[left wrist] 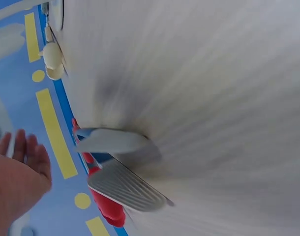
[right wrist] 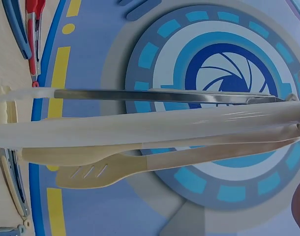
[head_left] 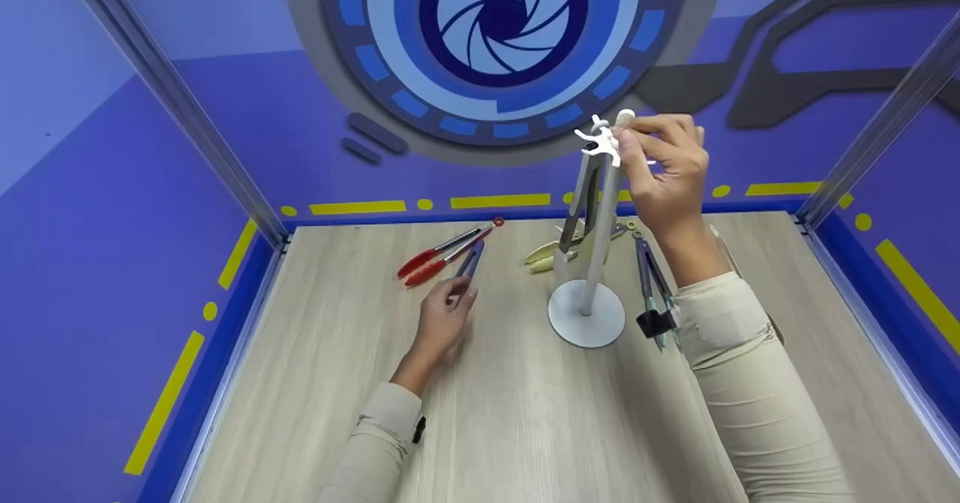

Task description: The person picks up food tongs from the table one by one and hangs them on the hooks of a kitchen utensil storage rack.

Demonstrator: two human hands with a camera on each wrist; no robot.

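My right hand (head_left: 667, 166) pinches the white pronged top of a utensil stand (head_left: 600, 241), which has a slim pole and a round base. From its prongs hang tongs with metal arms (right wrist: 165, 95) and pale tips. Beige slotted tongs (right wrist: 103, 174) hang there too, best seen in the right wrist view. My left hand (head_left: 441, 319) is over the near end of blue tongs (head_left: 472, 257) lying on the table. In the left wrist view, its fingers are loosely bent and apart from the tongs' grey ribbed heads (left wrist: 128, 187).
Red tongs (head_left: 441, 261) lie just beyond the blue ones. Behind the stand lie yellow tongs (head_left: 540, 264), and green-tipped tongs (head_left: 651, 274) lie right of it, partly behind a black wrist strap. Printed walls edge the wooden table (head_left: 337, 338) at back and sides.
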